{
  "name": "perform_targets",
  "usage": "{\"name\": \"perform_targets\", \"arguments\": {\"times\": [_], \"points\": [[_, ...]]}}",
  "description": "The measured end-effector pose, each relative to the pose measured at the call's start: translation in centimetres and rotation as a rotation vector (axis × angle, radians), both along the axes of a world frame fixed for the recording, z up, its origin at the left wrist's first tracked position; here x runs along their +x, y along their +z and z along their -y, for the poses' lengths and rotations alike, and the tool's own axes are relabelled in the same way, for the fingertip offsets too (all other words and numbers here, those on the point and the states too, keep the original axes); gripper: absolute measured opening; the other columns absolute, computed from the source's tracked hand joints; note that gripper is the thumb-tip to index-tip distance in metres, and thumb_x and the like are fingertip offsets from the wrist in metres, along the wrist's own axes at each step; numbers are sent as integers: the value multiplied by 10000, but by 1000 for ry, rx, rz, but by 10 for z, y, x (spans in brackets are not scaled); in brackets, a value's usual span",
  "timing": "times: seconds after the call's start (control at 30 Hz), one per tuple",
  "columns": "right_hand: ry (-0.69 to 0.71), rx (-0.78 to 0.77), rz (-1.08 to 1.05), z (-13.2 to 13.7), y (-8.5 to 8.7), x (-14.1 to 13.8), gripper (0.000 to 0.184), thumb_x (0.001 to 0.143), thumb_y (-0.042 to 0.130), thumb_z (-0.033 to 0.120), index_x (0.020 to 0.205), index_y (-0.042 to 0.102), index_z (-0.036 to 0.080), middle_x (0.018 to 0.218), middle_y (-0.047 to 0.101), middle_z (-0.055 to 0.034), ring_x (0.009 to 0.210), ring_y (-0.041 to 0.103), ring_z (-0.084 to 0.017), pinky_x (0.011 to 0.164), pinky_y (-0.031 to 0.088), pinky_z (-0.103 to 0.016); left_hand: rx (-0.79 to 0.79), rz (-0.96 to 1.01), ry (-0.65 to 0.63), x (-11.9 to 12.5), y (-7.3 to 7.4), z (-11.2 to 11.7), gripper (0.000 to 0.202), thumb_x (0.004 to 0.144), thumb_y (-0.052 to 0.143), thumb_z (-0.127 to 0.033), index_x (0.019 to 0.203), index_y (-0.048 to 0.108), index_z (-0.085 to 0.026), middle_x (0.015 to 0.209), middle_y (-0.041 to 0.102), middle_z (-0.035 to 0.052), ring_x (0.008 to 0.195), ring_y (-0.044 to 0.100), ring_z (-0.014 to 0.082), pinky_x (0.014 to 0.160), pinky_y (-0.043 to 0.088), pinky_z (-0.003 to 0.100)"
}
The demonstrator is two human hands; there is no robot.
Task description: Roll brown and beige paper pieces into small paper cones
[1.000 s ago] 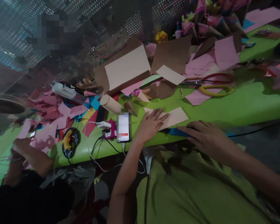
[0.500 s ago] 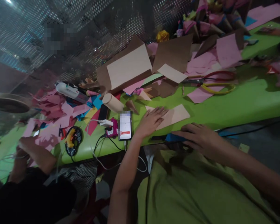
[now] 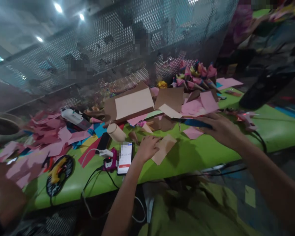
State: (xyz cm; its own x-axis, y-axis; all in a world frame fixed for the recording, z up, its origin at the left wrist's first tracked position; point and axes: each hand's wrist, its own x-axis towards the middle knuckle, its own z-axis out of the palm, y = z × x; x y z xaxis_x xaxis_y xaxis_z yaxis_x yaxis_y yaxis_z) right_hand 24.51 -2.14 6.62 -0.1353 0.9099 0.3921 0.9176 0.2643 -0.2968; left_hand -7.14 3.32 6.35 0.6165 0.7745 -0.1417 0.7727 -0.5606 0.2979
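Note:
My left hand (image 3: 148, 149) rests on a tan paper piece (image 3: 165, 150), its fingers lying over the left part of the sheet. Farther right and toward the back, my right hand (image 3: 218, 129) is above the table, closed around a long flat blue object (image 3: 198, 123); its exact kind does not show. Below that object lies a pink paper scrap (image 3: 193, 132). Scissors on the table are mostly hidden behind the right hand. A phone (image 3: 125, 159) with a lit screen is just left of my left wrist.
Brown card sheets (image 3: 170, 98), a paper roll (image 3: 116, 132) and a purple plug adapter (image 3: 110, 161) lie around. Pink paper (image 3: 56, 141) is heaped at left by a glue gun on a stand (image 3: 59, 170). A black cylinder (image 3: 263, 87) stands at right. A co-worker's arm (image 3: 6, 190) is at far left.
My right hand has lifted from the front edge to the back right with the blue object. The tan paper has turned under my left hand. The head view has tilted up.

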Motion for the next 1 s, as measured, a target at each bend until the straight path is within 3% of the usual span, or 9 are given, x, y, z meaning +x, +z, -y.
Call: {"name": "perform_targets", "arguments": {"times": [0.1, 0.23, 0.33, 0.43, 0.5, 0.63, 0.73, 0.83, 1.0], "points": [[-71, -45, 54, -42, 8, 1, 392, 939, 494, 183, 1276, 687, 129, 1092, 687, -194, 994, 641, -302, 859, 474, -396, -99, 106, 71, -3, 2, -4, 422, 803, 643, -201, 1219, 710, -180, 1228, 720, 133, 1146, 641, 327, 985, 487, 435], [-91, -91, 21, -87, 14, 2, 411, 964, 435, 184, 1282, 687, 118, 1174, 682, -231, 1047, 640, -312, 845, 448, -395, -185, 253, 222, -8, 7, -6, 205, 801, 649, -280, 939, 771, -189, 1039, 771, 104, 963, 692, 297, 858, 525, 377], [-134, -65, -37, -110, 12, 3, 416, 960, 422, 169, 1281, 679, 104, 1189, 685, -252, 1053, 649, -312, 864, 450, -417, -229, 410, 312, -7, 10, -10, 198, 809, 665, -314, 918, 756, -176, 1000, 776, 95, 920, 690, 269, 845, 527, 364], [-150, -44, -136, -122, 7, -5, 402, 925, 453, 154, 1249, 688, 119, 1219, 690, -237, 1084, 651, -316, 915, 457, -456, -247, 512, 367, 0, 9, -17, 216, 823, 671, -338, 918, 741, -157, 988, 771, 101, 915, 681, 257, 863, 526, 378], [-72, -58, -212, -124, 4, -17, 367, 939, 463, 225, 1192, 719, 152, 1215, 713, -194, 1078, 661, -303, 912, 482, -442, -250, 577, 393, 7, 6, -24, 213, 832, 670, -337, 915, 735, -152, 975, 767, 98, 910, 677, 246, 879, 524, 382], [177, -144, -335, -125, 0, -48, 386, 919, 539, 459, 1116, 763, 216, 989, 786, -69, 844, 712, -223, 713, 537, -304, -285, 741, 387, 27, 0, -39, 175, 823, 680, -292, 900, 730, -144, 967, 760, 84, 909, 674, 226, 869, 524, 354], [160, -134, -419, -134, -3, -57, 403, 843, 604, 530, 881, 788, 173, 748, 750, -37, 683, 677, -201, 602, 497, -270, -342, 857, 376, 40, -5, -50, 194, 793, 723, -313, 863, 736, -133, 924, 754, 80, 881, 677, 226, 862, 518, 358], [18, -40, -470, -147, -8, -42, 467, 888, 511, 546, 829, 756, 152, 717, 721, -49, 649, 639, -193, 579, 463, -272, -411, 995, 468, 46, -13, -59, 219, 737, 780, -309, 873, 743, -141, 923, 759, 80, 865, 675, 226, 866, 519, 375], [-182, 143, -381, -152, -20, 13, 538, 982, 280, 437, 1109, 689, 112, 832, 730, -136, 717, 618, -236, 603, 431, -315, -422, 1137, 594, 48, -24, -65, 279, 763, 766, -364, 939, 728, -151, 999, 762, 96, 884, 665, 209, 848, 528, 353]]}}
